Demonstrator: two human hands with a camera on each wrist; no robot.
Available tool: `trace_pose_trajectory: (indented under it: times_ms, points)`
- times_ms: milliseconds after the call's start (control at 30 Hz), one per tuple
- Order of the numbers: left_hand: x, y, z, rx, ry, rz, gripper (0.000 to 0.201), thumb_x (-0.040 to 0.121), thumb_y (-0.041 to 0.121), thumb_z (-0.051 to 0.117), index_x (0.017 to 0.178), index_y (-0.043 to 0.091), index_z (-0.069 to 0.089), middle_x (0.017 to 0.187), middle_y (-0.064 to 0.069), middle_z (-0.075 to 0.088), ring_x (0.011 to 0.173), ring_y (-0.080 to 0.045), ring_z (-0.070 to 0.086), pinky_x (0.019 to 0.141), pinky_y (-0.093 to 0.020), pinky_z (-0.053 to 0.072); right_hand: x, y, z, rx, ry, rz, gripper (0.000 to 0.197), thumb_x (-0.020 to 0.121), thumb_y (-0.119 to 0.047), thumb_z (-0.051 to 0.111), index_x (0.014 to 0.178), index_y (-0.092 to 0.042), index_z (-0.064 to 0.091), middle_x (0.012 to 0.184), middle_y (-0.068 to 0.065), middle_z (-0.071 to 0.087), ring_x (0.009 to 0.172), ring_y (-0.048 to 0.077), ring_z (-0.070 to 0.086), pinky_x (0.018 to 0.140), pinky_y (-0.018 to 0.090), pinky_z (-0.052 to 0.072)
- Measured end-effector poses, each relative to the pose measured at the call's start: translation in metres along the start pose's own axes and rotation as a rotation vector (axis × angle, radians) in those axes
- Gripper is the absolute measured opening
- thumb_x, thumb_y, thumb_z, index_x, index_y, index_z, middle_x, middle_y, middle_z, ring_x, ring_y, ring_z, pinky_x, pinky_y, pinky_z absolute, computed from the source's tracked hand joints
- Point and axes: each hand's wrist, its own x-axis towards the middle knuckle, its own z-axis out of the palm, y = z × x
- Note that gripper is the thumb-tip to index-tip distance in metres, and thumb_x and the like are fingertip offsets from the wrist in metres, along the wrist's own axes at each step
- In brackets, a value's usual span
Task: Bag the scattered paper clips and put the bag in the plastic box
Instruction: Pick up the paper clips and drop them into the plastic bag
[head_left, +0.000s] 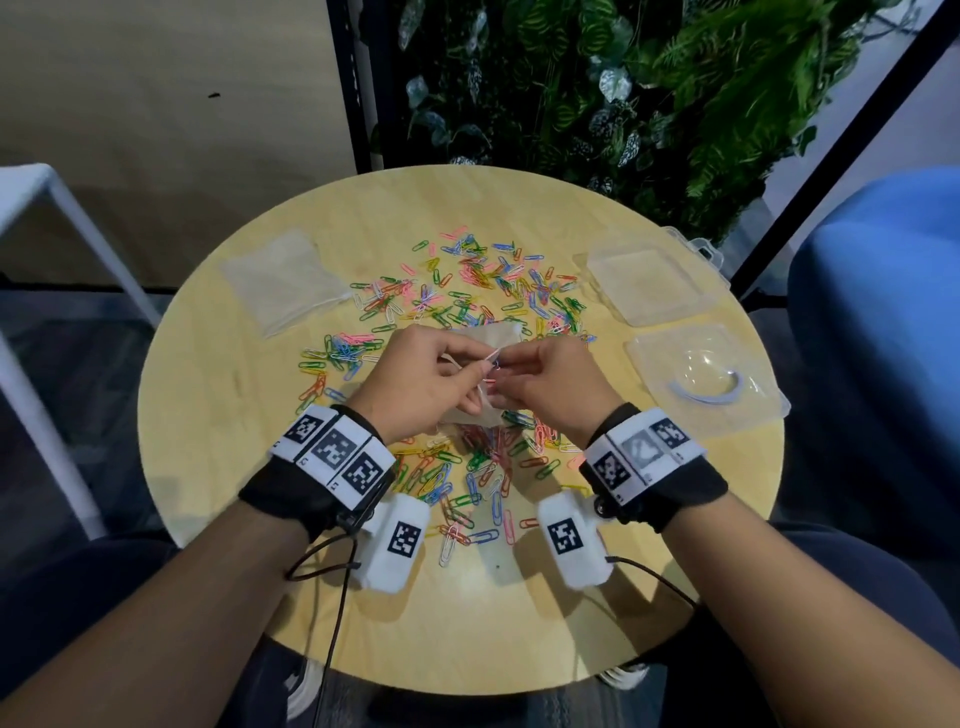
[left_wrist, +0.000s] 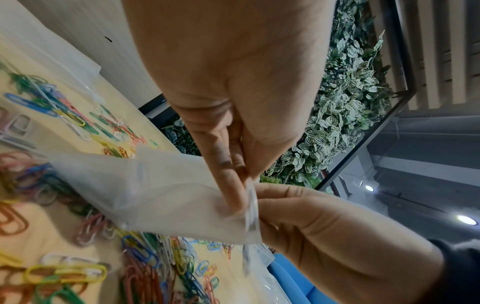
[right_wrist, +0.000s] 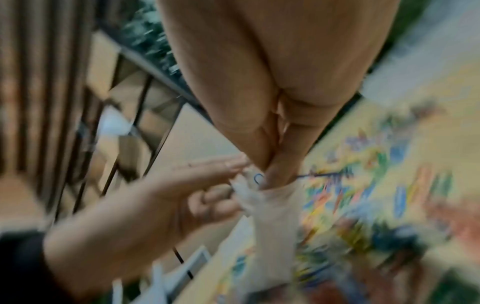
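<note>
Hands above round wooden table (head_left: 208, 415): left hand (head_left: 415, 382) and right hand (head_left: 545, 382) pinching translucent bag (left_wrist: 155, 195) at its mouth. Head view only: scattered paper clips (head_left: 467, 291), open plastic box (head_left: 652, 283) far right. Right wrist view blurred.

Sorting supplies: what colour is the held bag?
Translucent white bag; clearest in the left wrist view.

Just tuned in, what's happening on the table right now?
A person is holding a small mesh bag above the round table. The left hand and the right hand both pinch it at its mouth, where a paper clip or two seems to be going in. Most of the coloured paper clips are still scattered on the table. The clear plastic box sits open at the right, with no bag in it yet.
</note>
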Motion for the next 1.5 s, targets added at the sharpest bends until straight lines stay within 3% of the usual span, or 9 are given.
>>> trace_pose_trajectory:
  times_ms: [133,300,467,600,867,967,1167,1300,1500]
  points:
    - [0.002,-0.001,0.001,-0.008,0.016,-0.004,0.017,0.094,0.006,0.067,0.109,0.002,0.073,0.070,-0.014,0.073,0.062,-0.026,0.074,0.047,-0.018,0.055,-0.003,0.001,0.000,-0.492,0.119,-0.292,0.009,0.077,-0.009,0.070,0.075,-0.013,0.078,0.066,0.003,0.073,0.059,0.012,0.068,0.059,0.014,0.050]
    - [0.007,-0.009,-0.009,-0.002,0.044,-0.005,0.020,0.092,0.013,0.071,0.110,0.007,0.075,0.070,-0.011,0.076,0.064,-0.027,0.076,0.066,-0.048,0.064,-0.013,-0.011,-0.012,-0.503,-0.039,-0.396,0.012,0.088,-0.020,0.068,0.090,-0.016,0.078,0.078,-0.004,0.075,0.066,0.006,0.069,0.064,0.019,0.053]
    - [0.011,-0.004,-0.031,-0.059,0.095,-0.035,0.015,0.092,0.006,0.069,0.106,0.001,0.073,0.068,-0.009,0.071,0.060,-0.024,0.073,0.064,-0.032,0.064,-0.036,-0.005,-0.058,-0.519,0.092,-0.157,0.023,0.082,-0.023,0.075,0.101,-0.011,0.073,0.080,0.001,0.073,0.048,0.004,0.065,0.049,0.016,0.053]
    - [0.011,-0.004,-0.042,-0.066,0.121,-0.025,0.010,0.092,0.007,0.069,0.100,0.006,0.075,0.060,0.002,0.068,0.048,-0.012,0.069,0.059,-0.027,0.063,-0.059,0.030,-0.072,-0.633,-0.138,0.386,0.086,0.055,-0.025,0.093,0.130,-0.016,0.052,0.094,0.003,0.060,0.053,0.018,0.067,0.051,0.030,0.058]
    - [0.010,0.001,-0.044,-0.049,0.098,-0.011,0.010,0.093,0.007,0.068,0.100,0.003,0.074,0.064,0.002,0.067,0.053,-0.015,0.071,0.061,-0.030,0.064,-0.078,0.050,-0.013,-0.892,-0.074,0.164,0.061,0.050,-0.049,0.089,0.089,-0.025,0.049,0.090,0.003,0.044,0.078,0.023,0.048,0.059,0.027,0.036]
    - [0.009,0.002,-0.042,-0.038,0.082,-0.005,0.011,0.093,0.007,0.068,0.102,0.003,0.073,0.065,-0.003,0.067,0.059,-0.022,0.073,0.064,-0.033,0.064,-0.064,0.051,-0.005,-0.859,-0.049,0.093,0.070,0.054,-0.047,0.088,0.113,-0.021,0.060,0.081,-0.002,0.045,0.082,0.020,0.045,0.064,0.028,0.035]
    - [0.009,0.001,-0.045,-0.032,0.072,-0.009,0.015,0.094,0.009,0.068,0.106,0.002,0.072,0.069,-0.009,0.069,0.069,-0.035,0.075,0.069,-0.040,0.064,-0.027,0.051,0.005,-0.780,0.044,0.132,0.114,0.059,-0.052,0.085,0.150,-0.017,0.025,0.108,0.012,0.053,0.111,0.025,0.044,0.085,0.028,0.038]
    - [0.012,0.000,-0.044,-0.025,0.064,-0.002,0.013,0.094,0.009,0.068,0.105,0.004,0.073,0.070,-0.010,0.069,0.068,-0.034,0.075,0.069,-0.041,0.064,-0.004,0.039,0.006,-0.879,-0.010,0.129,0.107,0.067,-0.054,0.078,0.152,-0.022,0.022,0.126,0.015,0.040,0.113,0.031,0.048,0.096,0.031,0.040]
    - [0.015,-0.008,-0.043,-0.006,0.049,-0.036,0.011,0.094,0.009,0.067,0.102,0.005,0.074,0.065,-0.008,0.067,0.065,-0.032,0.075,0.069,-0.044,0.064,0.013,0.037,0.017,-1.029,0.000,-0.093,0.045,0.084,-0.036,0.069,0.126,-0.023,0.062,0.098,0.008,0.048,0.090,0.025,0.051,0.074,0.023,0.031]
